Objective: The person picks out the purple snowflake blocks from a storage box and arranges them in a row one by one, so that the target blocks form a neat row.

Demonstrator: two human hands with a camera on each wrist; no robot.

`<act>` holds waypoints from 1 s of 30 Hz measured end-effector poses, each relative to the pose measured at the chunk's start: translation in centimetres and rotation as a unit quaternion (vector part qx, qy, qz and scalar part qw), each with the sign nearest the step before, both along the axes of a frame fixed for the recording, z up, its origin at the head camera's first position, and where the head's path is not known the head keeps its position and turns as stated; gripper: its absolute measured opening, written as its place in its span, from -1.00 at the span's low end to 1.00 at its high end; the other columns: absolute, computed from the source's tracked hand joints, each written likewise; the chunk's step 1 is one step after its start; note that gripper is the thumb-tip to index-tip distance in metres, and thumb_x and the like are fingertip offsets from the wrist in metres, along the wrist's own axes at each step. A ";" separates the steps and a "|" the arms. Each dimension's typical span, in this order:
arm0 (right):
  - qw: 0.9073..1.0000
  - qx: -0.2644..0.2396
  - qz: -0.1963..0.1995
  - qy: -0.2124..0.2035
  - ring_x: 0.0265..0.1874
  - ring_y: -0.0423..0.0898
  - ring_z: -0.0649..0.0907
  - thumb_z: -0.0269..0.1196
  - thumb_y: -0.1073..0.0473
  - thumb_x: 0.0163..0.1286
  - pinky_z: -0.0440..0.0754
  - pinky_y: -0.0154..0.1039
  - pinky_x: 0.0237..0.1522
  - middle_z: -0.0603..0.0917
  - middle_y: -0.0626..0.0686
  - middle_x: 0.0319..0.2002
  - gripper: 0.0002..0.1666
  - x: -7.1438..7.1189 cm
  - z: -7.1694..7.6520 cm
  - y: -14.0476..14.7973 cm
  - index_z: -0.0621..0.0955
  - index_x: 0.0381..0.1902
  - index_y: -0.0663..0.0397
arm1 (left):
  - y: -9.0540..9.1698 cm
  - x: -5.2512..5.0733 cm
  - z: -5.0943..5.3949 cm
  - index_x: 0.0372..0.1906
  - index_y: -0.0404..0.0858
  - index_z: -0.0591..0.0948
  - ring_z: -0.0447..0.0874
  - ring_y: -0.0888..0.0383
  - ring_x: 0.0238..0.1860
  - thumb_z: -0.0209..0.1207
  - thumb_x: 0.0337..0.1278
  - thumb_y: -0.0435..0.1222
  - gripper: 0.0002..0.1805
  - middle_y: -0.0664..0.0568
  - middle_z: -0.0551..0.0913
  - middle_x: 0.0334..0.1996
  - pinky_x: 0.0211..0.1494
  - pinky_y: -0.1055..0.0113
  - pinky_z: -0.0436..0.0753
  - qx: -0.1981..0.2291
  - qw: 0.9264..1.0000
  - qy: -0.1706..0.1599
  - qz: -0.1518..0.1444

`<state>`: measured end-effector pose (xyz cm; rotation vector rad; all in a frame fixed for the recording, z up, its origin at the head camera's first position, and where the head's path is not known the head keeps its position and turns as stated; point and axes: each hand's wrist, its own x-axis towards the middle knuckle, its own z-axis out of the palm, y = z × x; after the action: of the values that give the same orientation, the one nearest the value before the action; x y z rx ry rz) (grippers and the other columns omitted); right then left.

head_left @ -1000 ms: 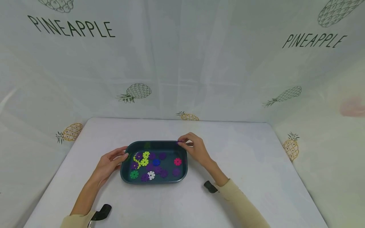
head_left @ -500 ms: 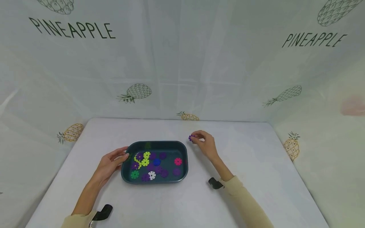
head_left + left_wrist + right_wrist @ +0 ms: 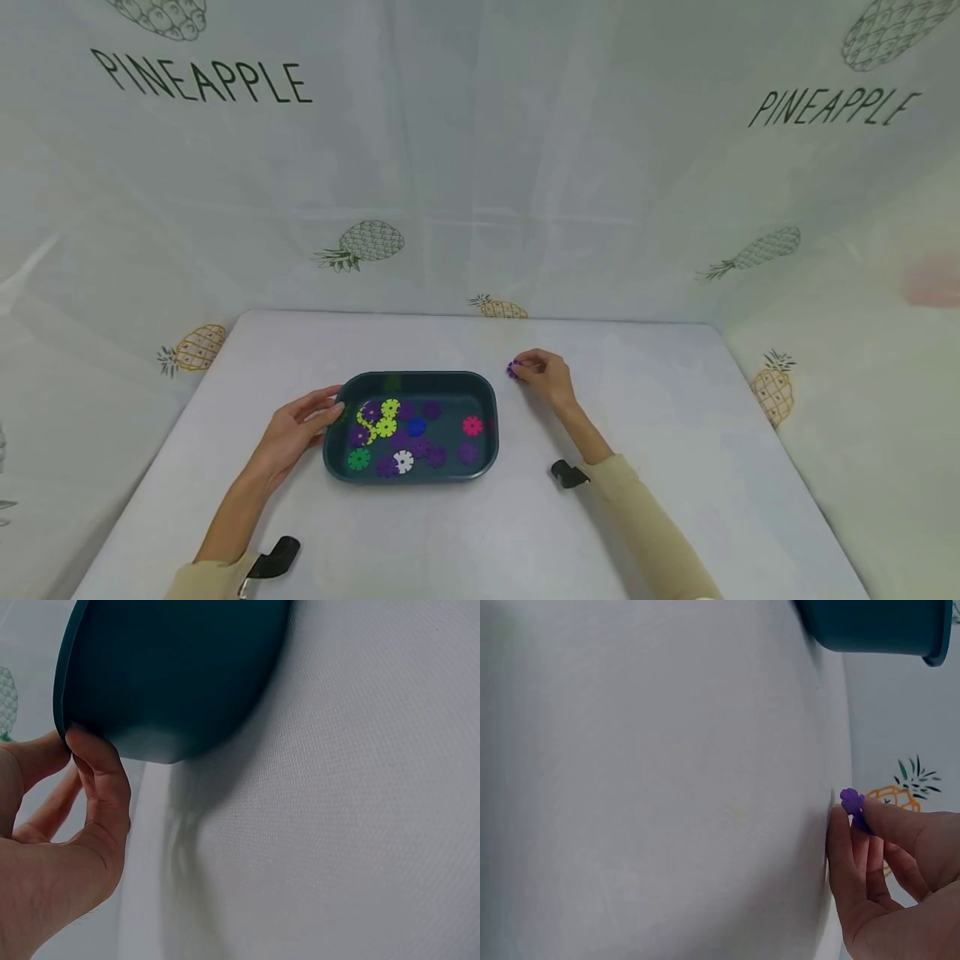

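Note:
A dark teal tray sits on the white table, holding several flat notched discs in purple, yellow, green, white, blue and pink. At its left end my left hand pinches the rim between thumb and fingers; the left wrist view shows the same hand at the tray wall. Beyond the tray's right end, my right hand pinches a purple notched disc by the table surface. In the right wrist view the purple disc shows between thumb and fingers of that hand.
The white table extends to both sides and in front of the tray. A pale curtain with pineapple prints hangs behind and beside it. Black wrist mounts sit at both sleeve cuffs.
My right hand has moved from the tray's back right rim rightward onto the table area, carrying the purple disc, then lowered slightly. The left hand keeps its hold on the rim.

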<state>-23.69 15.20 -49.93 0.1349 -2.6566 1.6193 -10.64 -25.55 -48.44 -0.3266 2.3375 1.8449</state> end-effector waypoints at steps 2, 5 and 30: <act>1.000 0.004 0.004 -0.002 -0.31 -0.05 0.67 0.43 0.32 0.33 0.56 -0.36 -0.18 0.75 0.17 -0.27 -0.83 -0.2 -0.1 -0.2 0.74 -0.15 0.29 | 0.0 0.0 0.0 0.49 -0.21 0.42 0.57 0.25 -0.04 0.27 0.38 0.04 -0.28 -0.10 0.48 0.21 -0.08 0.38 0.64 0.000 1.000 -0.001 0.001; 1.000 0.008 0.010 -0.002 -0.33 -0.05 0.68 0.43 0.32 0.34 0.56 -0.37 -0.19 0.75 0.17 -0.27 -0.83 -0.6 -0.4 -0.4 0.74 -0.15 0.29 | 0.1 0.0 0.1 0.50 -0.23 0.41 0.56 0.25 -0.05 0.26 0.39 0.03 -0.28 -0.07 0.50 0.19 -0.09 0.38 0.64 -0.001 1.000 0.001 -0.002; 0.992 0.097 0.062 0.055 -0.32 0.07 0.68 0.40 0.33 0.35 0.60 -0.12 -0.20 0.67 0.18 -0.33 -0.84 -2.3 -1.1 -1.8 0.66 -0.20 0.33 | 0.2 0.0 0.0 0.49 -0.21 0.41 0.54 0.23 -0.10 0.25 0.40 0.05 -0.28 -0.09 0.51 0.16 -0.11 0.38 0.62 -0.015 1.000 0.003 -0.009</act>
<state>-25.96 13.41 -51.00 0.3907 -2.7632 1.3342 -10.63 -25.39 -48.42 -0.3042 2.3657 1.8075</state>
